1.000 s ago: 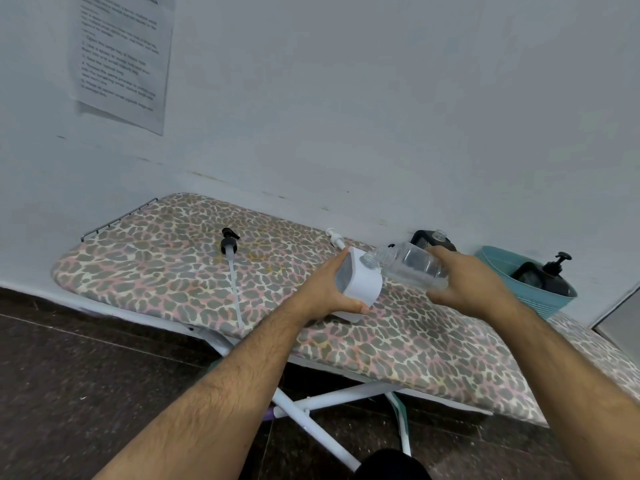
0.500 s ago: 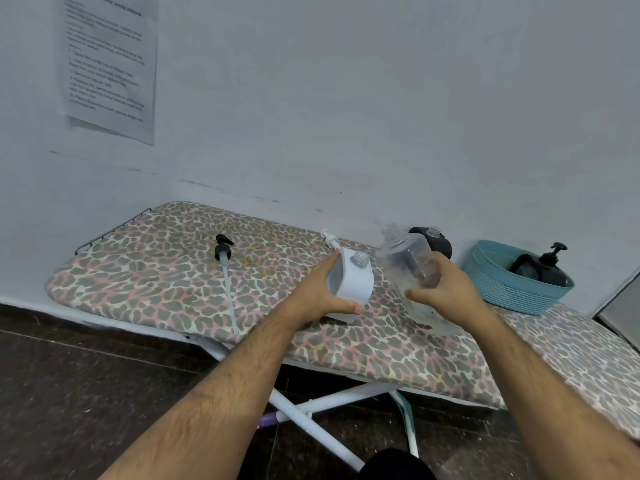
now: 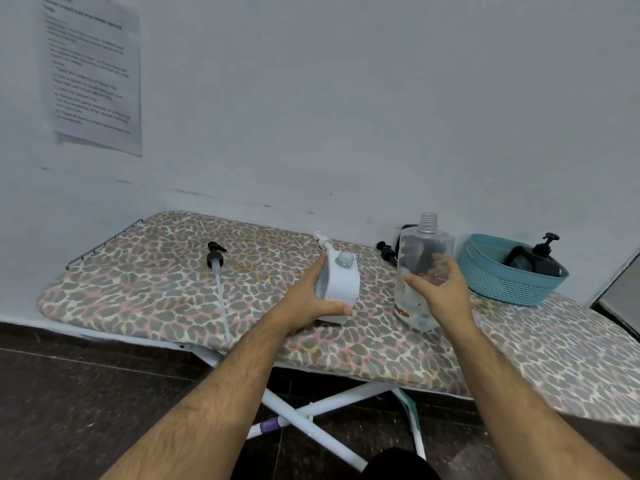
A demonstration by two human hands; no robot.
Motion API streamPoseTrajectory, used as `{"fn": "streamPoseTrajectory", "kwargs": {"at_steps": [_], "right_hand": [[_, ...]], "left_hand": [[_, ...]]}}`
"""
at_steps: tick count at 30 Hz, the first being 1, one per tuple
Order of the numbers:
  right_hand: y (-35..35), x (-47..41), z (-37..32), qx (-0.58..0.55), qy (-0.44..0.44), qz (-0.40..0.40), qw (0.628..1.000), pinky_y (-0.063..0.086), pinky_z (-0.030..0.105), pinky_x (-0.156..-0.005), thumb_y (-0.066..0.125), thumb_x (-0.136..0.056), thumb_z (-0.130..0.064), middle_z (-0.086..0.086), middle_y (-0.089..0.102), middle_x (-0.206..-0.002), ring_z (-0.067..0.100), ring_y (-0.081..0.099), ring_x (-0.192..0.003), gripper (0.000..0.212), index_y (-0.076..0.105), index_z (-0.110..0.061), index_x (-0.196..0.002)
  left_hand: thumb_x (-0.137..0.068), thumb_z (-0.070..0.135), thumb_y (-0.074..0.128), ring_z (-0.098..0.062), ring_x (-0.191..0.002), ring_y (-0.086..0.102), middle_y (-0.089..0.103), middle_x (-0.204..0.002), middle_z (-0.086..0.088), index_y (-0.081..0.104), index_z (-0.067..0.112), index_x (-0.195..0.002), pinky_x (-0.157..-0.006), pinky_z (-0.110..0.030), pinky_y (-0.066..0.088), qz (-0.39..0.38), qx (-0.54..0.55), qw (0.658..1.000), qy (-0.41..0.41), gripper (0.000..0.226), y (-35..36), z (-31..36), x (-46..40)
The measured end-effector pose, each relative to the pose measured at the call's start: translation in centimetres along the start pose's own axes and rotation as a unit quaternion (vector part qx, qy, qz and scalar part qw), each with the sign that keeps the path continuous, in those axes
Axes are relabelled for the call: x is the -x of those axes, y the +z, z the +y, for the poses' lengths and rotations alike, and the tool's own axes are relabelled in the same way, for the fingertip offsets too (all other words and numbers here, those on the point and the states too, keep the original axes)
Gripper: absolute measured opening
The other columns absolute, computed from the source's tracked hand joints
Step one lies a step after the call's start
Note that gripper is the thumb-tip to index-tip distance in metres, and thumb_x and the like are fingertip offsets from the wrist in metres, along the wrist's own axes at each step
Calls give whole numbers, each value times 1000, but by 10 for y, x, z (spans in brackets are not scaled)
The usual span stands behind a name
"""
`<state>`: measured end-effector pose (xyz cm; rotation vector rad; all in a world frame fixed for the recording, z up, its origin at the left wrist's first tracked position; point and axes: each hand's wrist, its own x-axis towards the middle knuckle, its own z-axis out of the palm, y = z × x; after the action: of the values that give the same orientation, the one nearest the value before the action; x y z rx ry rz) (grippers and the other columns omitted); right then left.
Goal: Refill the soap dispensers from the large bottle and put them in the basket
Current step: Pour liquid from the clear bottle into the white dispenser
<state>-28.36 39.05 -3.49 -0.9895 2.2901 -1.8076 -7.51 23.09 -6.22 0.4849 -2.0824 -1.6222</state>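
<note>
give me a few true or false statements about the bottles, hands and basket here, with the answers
1. The clear bottle stands upright on the board with its cap off. True.
2. The left hand holds a black dispenser. False: it grips the white dispenser.
3. The basket holds a black dispenser. True.
4. The white dispenser has its pump screwed on. False: its neck is open, and a white pump lies behind it.
5. The right hand is inside the basket. False: it holds the clear bottle.
6. A black pump with a long tube lies on the board to the left. True.
</note>
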Motion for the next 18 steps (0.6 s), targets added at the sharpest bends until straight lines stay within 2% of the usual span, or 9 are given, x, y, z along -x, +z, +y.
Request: {"fn": "streamPoseTrajectory", "kwargs": {"at_steps": [4, 7, 9, 13, 18], "right_hand": [[8, 4, 2, -15, 14, 29, 999, 50, 14, -51, 85, -73, -37, -11, 59, -103, 7, 61, -93, 54, 49, -37, -114], [13, 5, 5, -9, 20, 67, 998, 48, 21, -67, 84, -73, -38, -7, 61, -106, 10, 61, -94, 59, 50, -30, -121], [14, 7, 8, -6, 24, 88, 996, 47, 24, -72, 84, -74, -38, -6, 60, -110, 13, 61, -98, 63, 51, -25, -126], [15, 7, 14, -6, 46, 106, 993, 55, 47, -89, 83, -74, -38, -1, 59, -127, 17, 60, -108, 75, 45, -23, -137], [15, 10, 18, 19, 40, 106, 993, 52, 41, -92, 82, -73, -44, -1, 59, -127, 14, 60, -105, 83, 39, -26, -140]], "left_hand": [[-67, 32, 90, -7, -117, 60, 51, -140, 15, 21, 60, -148, -82, -24, 57, 7, 18, 1000, -15, 110, -2, -5, 3], [-65, 32, 90, -5, -115, 62, 54, -137, 17, 23, 64, -145, -78, -21, 57, 9, 36, 999, -24, 110, -2, -7, 6], [-63, 33, 90, -5, -114, 63, 55, -136, 18, 23, 63, -146, -80, -22, 57, 8, 42, 999, -25, 110, -1, -7, 6], [-66, 32, 90, -4, -114, 63, 58, -134, 19, 26, 59, -148, -82, -23, 57, 6, 40, 999, -24, 107, -2, -9, 7], [-62, 32, 91, -1, -110, 64, 61, -131, 19, 35, 54, -147, -83, -24, 58, 23, 54, 998, -15, 104, -3, -9, 6]]}}
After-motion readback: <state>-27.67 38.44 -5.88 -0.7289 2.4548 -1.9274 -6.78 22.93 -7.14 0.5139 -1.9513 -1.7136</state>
